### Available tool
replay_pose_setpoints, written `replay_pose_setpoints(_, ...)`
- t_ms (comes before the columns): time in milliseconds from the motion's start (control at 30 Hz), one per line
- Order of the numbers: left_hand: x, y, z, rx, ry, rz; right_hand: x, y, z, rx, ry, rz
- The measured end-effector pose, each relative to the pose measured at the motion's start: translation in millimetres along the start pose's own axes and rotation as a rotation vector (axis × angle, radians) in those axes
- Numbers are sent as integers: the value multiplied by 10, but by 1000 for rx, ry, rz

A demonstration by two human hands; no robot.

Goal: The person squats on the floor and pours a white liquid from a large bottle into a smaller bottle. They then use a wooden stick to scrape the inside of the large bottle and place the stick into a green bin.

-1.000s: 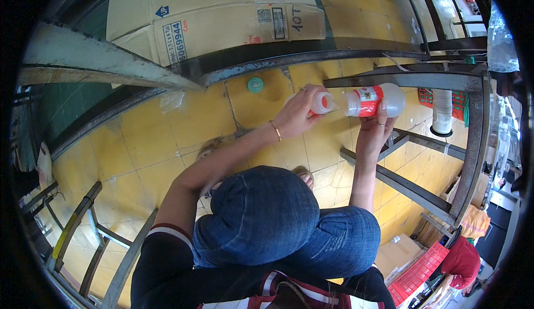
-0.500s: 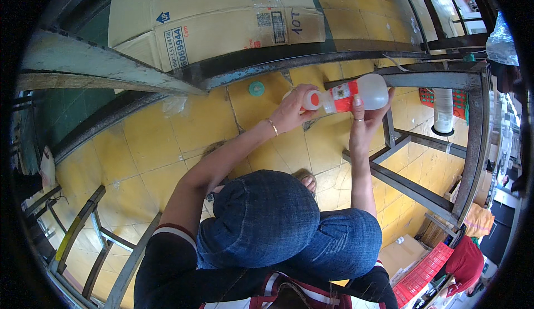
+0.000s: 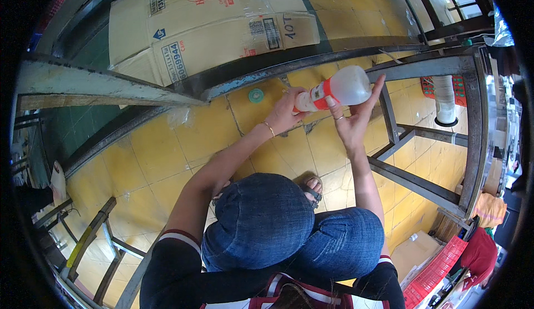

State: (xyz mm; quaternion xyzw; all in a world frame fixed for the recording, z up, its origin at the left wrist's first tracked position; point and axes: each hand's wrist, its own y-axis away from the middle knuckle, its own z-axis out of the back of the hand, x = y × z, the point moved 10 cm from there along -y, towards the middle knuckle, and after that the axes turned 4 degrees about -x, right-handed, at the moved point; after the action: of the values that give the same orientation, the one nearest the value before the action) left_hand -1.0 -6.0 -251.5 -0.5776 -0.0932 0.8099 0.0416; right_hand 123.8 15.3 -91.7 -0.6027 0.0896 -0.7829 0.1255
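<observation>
My two hands hold a translucent plastic bottle with a red label (image 3: 351, 86), lying tilted above the yellow tiles. My right hand (image 3: 351, 128) cradles its wide body, thumb on the label and fingers stretched along the far side. At the bottle's narrow end, my left hand (image 3: 282, 115) is closed around a small whitish container with an orange-red part (image 3: 301, 102). The container and the bottle's neck appear to meet; my fingers partly hide that spot. A round teal cap (image 3: 256, 96) lies on the floor left of my left hand.
Flattened cardboard (image 3: 222, 25) lies beyond a dark metal rail (image 3: 261, 67). Metal frames stand on the left (image 3: 105, 81) and right (image 3: 473, 136). A whitish tube (image 3: 444, 100) shows behind the right one. At lower right are a red crate (image 3: 436, 273) and a person's red garment (image 3: 479, 256).
The small container's round red face, turned up before, has rotated away toward my left. The bottle has shifted slightly left and tilted, and my right fingers have stretched out more.
</observation>
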Motion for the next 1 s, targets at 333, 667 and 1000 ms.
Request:
replay_pose_setpoints(333, -76, -47, -36, -30, -10, -64, 792, -250, 365, -104, -9, 141)
replay_pose_setpoints(667, -645, -351, 99, -21, -28, -76, 1638, -437, 691, -205, 74, 387)
replay_pose_setpoints(1000, -910, -533, 94, 23, -63, -63, 2289, -647, 989, -228, 359, 613)
